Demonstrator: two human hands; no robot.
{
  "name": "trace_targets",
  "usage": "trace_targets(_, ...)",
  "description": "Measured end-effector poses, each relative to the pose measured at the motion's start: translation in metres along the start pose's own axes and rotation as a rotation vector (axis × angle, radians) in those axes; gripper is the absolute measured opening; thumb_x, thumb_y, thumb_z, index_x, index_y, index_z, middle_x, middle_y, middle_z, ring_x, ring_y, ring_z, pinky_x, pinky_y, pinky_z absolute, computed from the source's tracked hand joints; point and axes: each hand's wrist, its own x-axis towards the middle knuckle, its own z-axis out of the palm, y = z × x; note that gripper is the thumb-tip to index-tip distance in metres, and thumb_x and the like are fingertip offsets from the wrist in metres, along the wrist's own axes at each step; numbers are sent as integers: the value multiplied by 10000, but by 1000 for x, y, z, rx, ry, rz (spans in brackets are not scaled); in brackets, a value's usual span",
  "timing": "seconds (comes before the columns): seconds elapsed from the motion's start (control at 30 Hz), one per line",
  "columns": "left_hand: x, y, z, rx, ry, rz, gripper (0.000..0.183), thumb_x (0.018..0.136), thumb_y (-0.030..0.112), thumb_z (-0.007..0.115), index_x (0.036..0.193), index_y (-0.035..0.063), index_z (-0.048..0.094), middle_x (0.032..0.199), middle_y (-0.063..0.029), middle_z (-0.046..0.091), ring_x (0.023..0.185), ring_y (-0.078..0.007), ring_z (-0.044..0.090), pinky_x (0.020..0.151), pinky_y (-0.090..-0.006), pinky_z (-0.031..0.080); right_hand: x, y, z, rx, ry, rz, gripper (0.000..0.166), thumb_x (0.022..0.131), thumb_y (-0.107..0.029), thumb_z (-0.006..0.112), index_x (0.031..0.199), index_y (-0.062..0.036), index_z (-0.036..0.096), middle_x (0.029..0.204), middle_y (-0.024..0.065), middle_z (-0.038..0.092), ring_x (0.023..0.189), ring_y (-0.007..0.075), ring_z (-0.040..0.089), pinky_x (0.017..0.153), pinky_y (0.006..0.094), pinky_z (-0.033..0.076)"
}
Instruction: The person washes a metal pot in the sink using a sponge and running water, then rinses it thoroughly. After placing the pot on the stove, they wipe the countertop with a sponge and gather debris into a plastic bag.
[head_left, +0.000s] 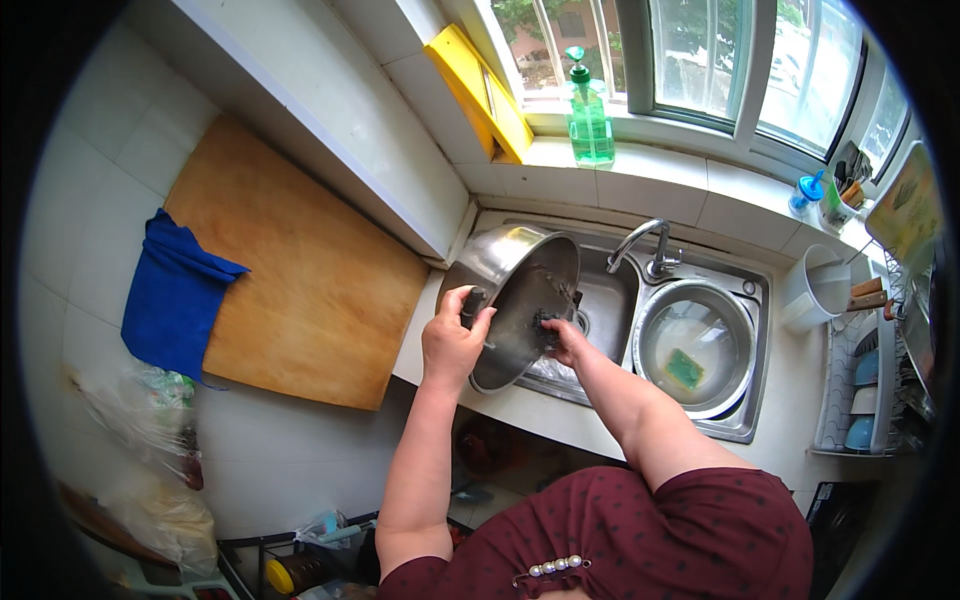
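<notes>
My left hand (454, 343) grips the black handle (472, 306) of a large stainless steel pot (499, 259). The pot is tipped on its side over the left sink bowl (611, 319), its mouth facing right. In my right hand (568, 343) is a dark scouring pad (546, 322), held at the pot's inner wall; the fingertips are partly hidden. To the right, a round metal basin (639, 330) of cloudy water sits in the other sink bowl. A green sponge (684, 369) lies in that water.
A chrome faucet (660, 244) stands behind the sink. On the windowsill are a green pump bottle (590, 124) and a yellow grater (480, 90). A wooden board (307, 292) with a blue cloth (176, 292) is at left. At right stand a white container (806, 292) and a dish rack (844, 420).
</notes>
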Motion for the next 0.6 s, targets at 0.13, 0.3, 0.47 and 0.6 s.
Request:
trace_targets(0.13, 8, 20, 2, 77, -10, 165, 354, 744, 185, 720, 1038, 102, 540, 756, -94, 640, 631, -268, 627, 548, -328, 483, -2, -23, 16, -99, 40, 12, 244, 783, -285, 588, 982, -143, 574, 965, 17, 602, 915, 197, 541, 774, 419, 435)
trace_targets(0.3, 10, 40, -3, 117, -9, 271, 361, 737, 157, 722, 1034, 95, 526, 761, -99, 642, 641, -274, 631, 540, -330, 485, -4, -51, 26, -79, -79, -66, 231, 782, -222, 586, 1001, -179, 526, 939, 2, 564, 880, 190, 528, 760, 418, 393)
trace_targets(0.47, 6, 63, -22, 210, -32, 350, 343, 721, 106, 722, 1002, 81, 527, 794, -102, 641, 677, -277, 629, 563, -346, 491, -27, -75, 47, -16, -148, -125, 187, 785, -159, 593, 956, -162, 519, 892, 20, 559, 781, 160, 550, 623, 305, 456)
trace_targets(0.6, 4, 80, -38, 286, 7, 381, 312, 704, 80, 716, 958, 70, 535, 808, -110, 613, 698, -302, 598, 585, -375, 480, -39, -89, 67, 54, -216, -226, 256, 779, -120, 589, 1020, -134, 506, 930, 27, 560, 818, 162, 564, 672, 297, 473)
